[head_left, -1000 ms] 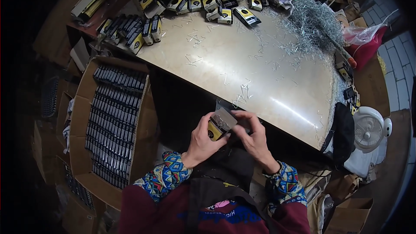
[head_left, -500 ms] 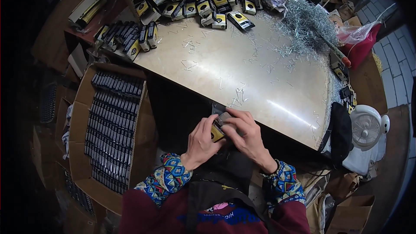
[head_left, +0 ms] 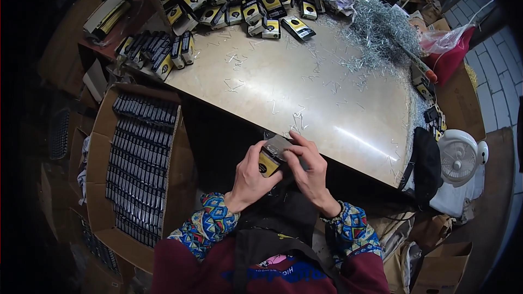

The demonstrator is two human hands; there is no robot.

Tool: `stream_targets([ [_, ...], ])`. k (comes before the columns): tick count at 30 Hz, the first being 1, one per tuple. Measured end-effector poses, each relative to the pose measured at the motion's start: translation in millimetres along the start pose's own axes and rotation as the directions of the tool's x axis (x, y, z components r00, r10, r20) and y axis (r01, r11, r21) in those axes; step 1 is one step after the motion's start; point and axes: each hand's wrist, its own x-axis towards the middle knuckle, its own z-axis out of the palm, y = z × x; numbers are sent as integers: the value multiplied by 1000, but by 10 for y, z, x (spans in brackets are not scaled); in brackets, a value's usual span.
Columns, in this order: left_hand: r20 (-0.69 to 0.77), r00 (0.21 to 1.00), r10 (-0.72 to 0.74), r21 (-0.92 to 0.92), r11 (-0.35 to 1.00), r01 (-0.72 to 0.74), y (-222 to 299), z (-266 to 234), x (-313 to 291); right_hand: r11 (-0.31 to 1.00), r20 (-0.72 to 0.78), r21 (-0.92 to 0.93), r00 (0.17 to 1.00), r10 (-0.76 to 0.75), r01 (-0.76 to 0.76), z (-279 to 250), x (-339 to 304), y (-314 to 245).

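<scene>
My left hand point(head_left: 251, 178) is closed around a small yellow-and-black cardboard box point(head_left: 268, 165), held just off the table's near edge. A grey flap point(head_left: 277, 145) stands open at the box's far end. Some thin silvery wire shows at its mouth, too fine to make out clearly. My right hand point(head_left: 310, 171) pinches at the right edge of that flap with curled fingers; its fingertips partly hide what is there.
Bent silvery wire pieces point(head_left: 234, 84) are scattered over the pale table point(head_left: 261, 73), with a tangled wire heap point(head_left: 381, 35) at the far right. Many yellow-and-black boxes point(head_left: 269, 2) are piled at the back. A carton point(head_left: 101, 190) of packed boxes stands left; a white fan point(head_left: 457, 157) right.
My right fingers have shifted from the box's mouth to the right edge of the flap. More of the box's yellow face and the grey flap shows now. My left hand keeps its hold.
</scene>
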Motion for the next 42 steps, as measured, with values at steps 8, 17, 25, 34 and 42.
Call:
stream_targets([
  [8, 56, 994, 94, 49, 994, -97, -11, -34, -11, 965, 127, 148, 972, 197, -215, -100, 99, -66],
  [17, 29, 987, 156, 110, 981, -158, -85, 7, -13, 985, 138, 131, 986, 91, -109, 23, -101, -154],
  [25, 16, 1000, 19, 212, 977, -21, 35, 34, 6, 845, 115, 274, 888, 446, -460, 127, -118, -231],
  [34, 45, 998, 46, 211, 976, -55, -43, 52, -37, 927, 6, 196, 946, 324, -319, 220, -207, -186],
  [42, 68, 997, -43, 62, 997, 38, 28, 55, 25, 958, -70, -115, 959, -274, 265, 220, -156, -87],
])
